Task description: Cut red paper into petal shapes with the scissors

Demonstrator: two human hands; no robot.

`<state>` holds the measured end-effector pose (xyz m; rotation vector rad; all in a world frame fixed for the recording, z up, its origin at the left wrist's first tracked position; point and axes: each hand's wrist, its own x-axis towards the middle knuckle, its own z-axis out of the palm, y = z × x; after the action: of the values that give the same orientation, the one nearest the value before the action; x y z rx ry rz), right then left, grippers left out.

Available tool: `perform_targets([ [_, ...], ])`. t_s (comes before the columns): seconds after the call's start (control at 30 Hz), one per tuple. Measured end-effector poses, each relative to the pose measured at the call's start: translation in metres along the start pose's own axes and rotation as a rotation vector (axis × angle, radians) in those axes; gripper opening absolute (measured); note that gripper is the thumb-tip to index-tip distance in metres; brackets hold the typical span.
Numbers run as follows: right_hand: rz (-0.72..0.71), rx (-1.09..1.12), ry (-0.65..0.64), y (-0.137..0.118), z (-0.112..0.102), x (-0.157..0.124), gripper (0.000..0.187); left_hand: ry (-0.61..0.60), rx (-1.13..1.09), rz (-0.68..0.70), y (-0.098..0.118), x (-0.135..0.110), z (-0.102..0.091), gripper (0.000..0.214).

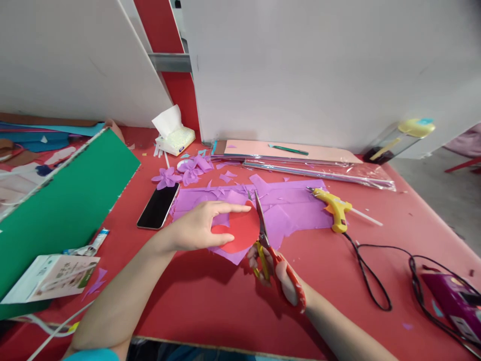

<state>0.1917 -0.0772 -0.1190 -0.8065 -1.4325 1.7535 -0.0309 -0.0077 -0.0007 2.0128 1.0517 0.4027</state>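
Observation:
My left hand [205, 225] grips a rounded piece of red paper [242, 228] by its left side, thumb below and fingers along the top. In my right hand [280, 278] is a pair of scissors [263, 228] with red and yellow handles. Their blades point away from me, slightly parted, at the right edge of the red piece. Beneath both lie purple paper sheets [308, 213] with loose purple scraps on top. Purple paper flowers [190, 170] sit beyond my left hand, near a black-screened phone [158, 205].
A yellow glue gun [336, 208] lies to the right, its cord running to a purple box [453, 301]. Farther back are a tissue pack [175, 138], plastic-wrapped sheets [319, 170], a green pen [289, 150] and a yellow-lidded container [400, 140]. A green board [71, 210] stands at left.

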Motion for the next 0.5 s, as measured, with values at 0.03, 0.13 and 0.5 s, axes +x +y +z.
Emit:
perform_targets([
  [0.03, 0.000, -0.014, -0.001, 0.0005, -0.0004, -0.0013, 0.068, 0.002, 0.000, 0.007, -0.0003, -0.0001, -0.0002, 0.054],
  [0.13, 0.014, -0.030, -0.008, 0.0034, -0.0021, -0.0049, 0.062, 0.002, 0.003, 0.026, -0.0004, 0.0001, -0.0010, 0.054],
  [0.5, -0.003, 0.024, -0.004, 0.0092, -0.0016, -0.0046, 0.065, -0.022, -0.004, 0.029, -0.0016, 0.0013, 0.0017, 0.056],
])
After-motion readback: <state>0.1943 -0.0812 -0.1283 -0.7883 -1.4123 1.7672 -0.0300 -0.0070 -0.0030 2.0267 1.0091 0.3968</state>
